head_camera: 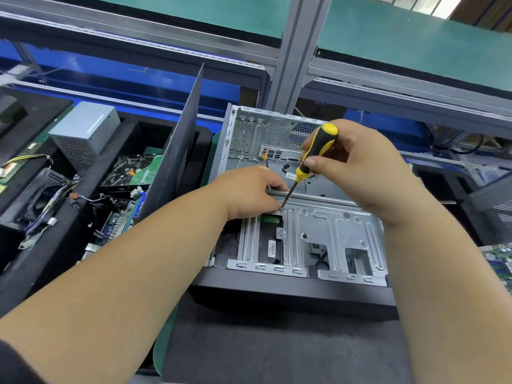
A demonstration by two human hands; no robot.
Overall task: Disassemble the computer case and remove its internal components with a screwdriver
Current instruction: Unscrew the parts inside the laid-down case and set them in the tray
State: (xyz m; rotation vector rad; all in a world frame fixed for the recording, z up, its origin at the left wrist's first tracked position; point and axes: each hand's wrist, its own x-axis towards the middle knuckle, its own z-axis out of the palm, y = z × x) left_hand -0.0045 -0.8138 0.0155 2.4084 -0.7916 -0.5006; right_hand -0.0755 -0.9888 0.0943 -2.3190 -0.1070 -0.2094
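Head view: an open computer case (pixel 302 217) lies on its side on the worktop (pixel 277 342), toward its far edge, with the opening facing up.
Right hand: the right hand (pixel 360 167) has its fingers curled round the yellow-and-black handle of the screwdriver (pixel 310 159), holding it high so it can be twisted.
Screwdriver tip: it sits on a screw (pixel 282 208) in the drive cage (pixel 318 234), which probably fastens the drive below.
Left hand: the left hand (pixel 249 192) rests on the cage beside the screw, fingers bent, likely steadying the tip; whether it pinches anything I cannot tell.
Case interior: the far half looks stripped.
Left edge: a side panel (pixel 177 145) stands upright, and a power supply (pixel 83 134) and circuit boards (pixel 138 173) lie beyond it, seemingly parts set aside.
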